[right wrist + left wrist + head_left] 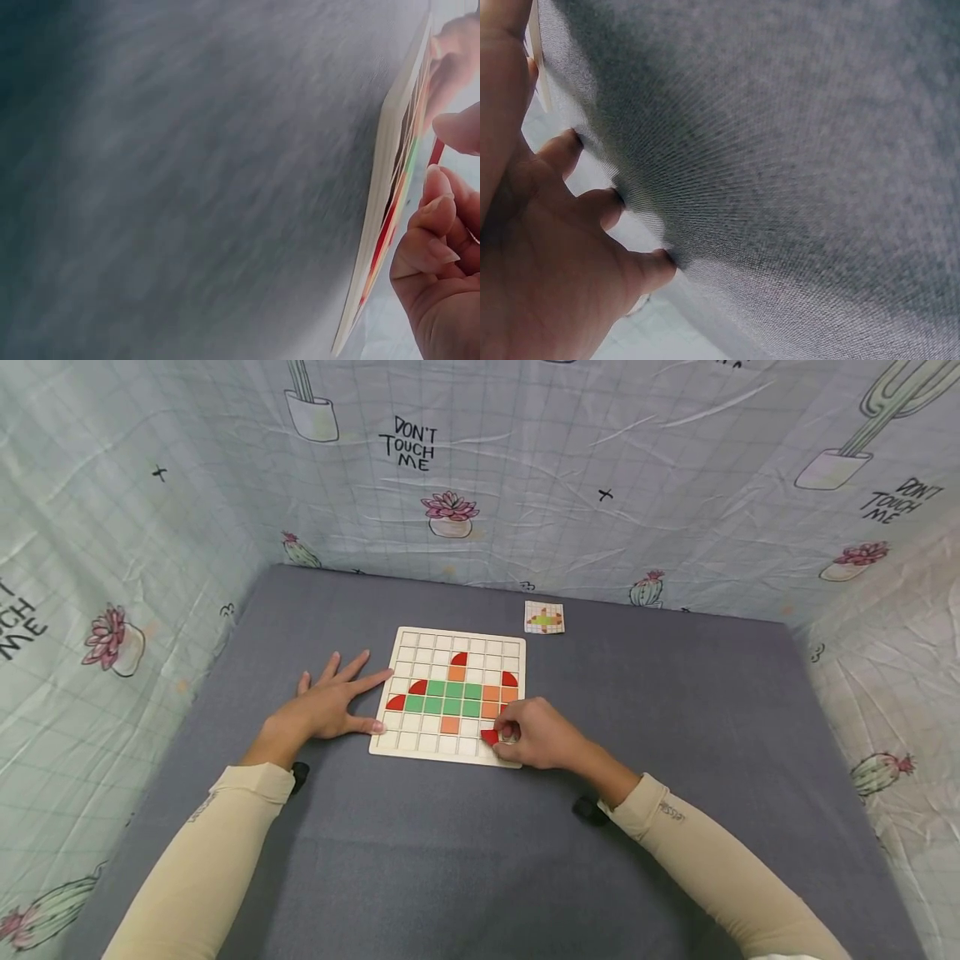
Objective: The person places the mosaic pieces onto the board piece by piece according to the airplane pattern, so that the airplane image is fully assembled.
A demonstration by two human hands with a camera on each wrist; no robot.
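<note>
A square wooden grid board (431,652) lies on the table, with green, orange and red tiles in some of its cells. Between thumb and fingers my right hand (546,735) pinches a red quarter-round tile (490,737) over the board's lower right part. In the right wrist view, the same red tile (436,151) shows edge-on, just off the board. My left hand (326,703) is spread at the board's left edge. Its thumb and index finger touch that edge, and the other fingertips (667,262) rest on the cloth.
A small pattern card (544,617) with a similar coloured design lies behind the board's right corner. Grey cloth (420,860) covers the table. Printed fabric walls (525,468) stand at the back and both sides.
</note>
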